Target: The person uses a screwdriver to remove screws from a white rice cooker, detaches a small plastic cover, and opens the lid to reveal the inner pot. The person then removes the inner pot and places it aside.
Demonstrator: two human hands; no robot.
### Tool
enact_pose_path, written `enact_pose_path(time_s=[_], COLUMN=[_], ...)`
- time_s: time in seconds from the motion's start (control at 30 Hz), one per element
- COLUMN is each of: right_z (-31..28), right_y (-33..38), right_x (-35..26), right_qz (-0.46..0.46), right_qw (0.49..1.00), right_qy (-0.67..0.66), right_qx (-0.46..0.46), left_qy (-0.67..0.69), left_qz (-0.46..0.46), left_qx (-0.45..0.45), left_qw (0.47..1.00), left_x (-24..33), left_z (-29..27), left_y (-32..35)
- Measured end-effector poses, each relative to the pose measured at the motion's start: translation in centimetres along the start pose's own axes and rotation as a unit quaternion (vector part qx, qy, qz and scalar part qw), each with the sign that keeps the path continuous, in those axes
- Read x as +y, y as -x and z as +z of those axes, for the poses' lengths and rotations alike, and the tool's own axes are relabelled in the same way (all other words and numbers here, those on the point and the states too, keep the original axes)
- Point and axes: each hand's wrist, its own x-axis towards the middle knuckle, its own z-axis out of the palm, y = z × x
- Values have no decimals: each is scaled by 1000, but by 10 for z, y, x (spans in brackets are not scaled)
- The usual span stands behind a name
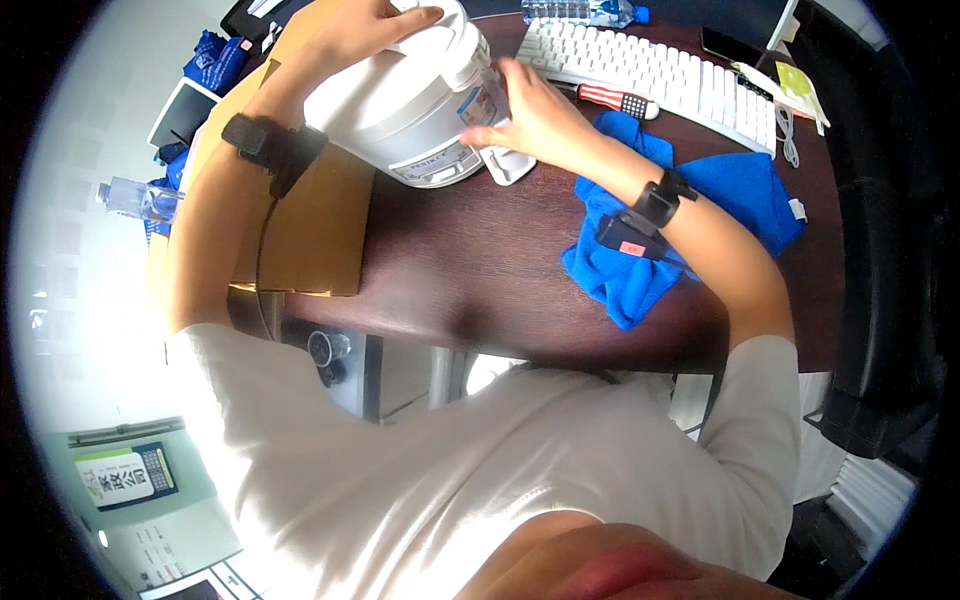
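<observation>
The left hand (375, 32) lies across the top of a white lidded container (425, 135), its grip impossible to tell; the right hand (540, 112), thumb and fingers spread wide, frames the side. The step appears to be steadying; turning it would call for firm two-sided contact. A dark-lettered label (432, 163) sits beside the right thumb. Blue cloth (625, 285) lies beneath the right forearm, a white keyboard (650, 75) beyond.
</observation>
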Motion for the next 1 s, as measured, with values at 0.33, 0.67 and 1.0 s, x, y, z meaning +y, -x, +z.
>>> enact_pose_path(time_s=[0.33, 0.67, 1.0], right_z=[7, 7, 11], right_y=[-34, -31, -26], right_x=[-1, -5, -1], right_qz=[-9, -12, -38], right_qw=[986, 987, 986], right_qy=[-116, -108, -77], right_qx=[118, 118, 146], left_qy=[95, 122, 71], left_qz=[-17, -12, 28], left_qx=[49, 64, 47], left_qw=[994, 990, 996], left_x=[-5, -10, -4], left_z=[9, 15, 10], left_y=[0, -2, -7])
